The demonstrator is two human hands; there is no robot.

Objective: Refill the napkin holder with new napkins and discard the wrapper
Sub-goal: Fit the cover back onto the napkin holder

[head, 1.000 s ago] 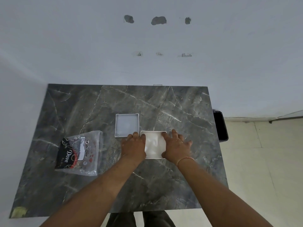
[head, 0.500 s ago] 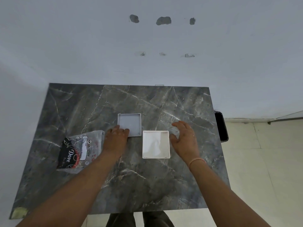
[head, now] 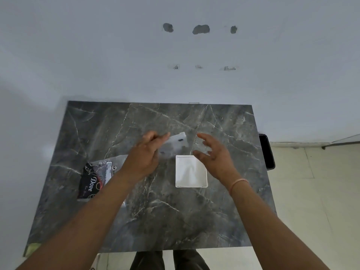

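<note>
A: Item one, surface?

B: Dark grey marble-patterned rectangular table [head: 175,221], set against a pale wall.

A: Item two, the holder?

B: White square napkin holder base [head: 191,171], flat on the table right of centre, open side up, white napkins showing inside.

A: Its cover?

B: Translucent white square plastic lid [head: 175,144], lifted off the table and tilted, blurred. It sits just behind and left of the base.

A: Who has it?

B: Left hand [head: 145,154]. Its fingers are closed around the lid's left edge, thumb side towards the camera.

A: And the other hand?

B: Right hand [head: 213,154], raised over the base's far right corner, fingers spread and slack, nothing in them. It is near the lid's right side but apart from it. A thin pink band circles that wrist.

A: Wrapper?

B: Crumpled clear plastic napkin wrapper with black and red "Dove" print [head: 97,178], lying on the table's left part, partly under the left forearm.

A: Anything beyond the table?

B: Black bin [head: 266,151] on the floor at the table's right edge. Dark trouser legs show under the near edge.
</note>
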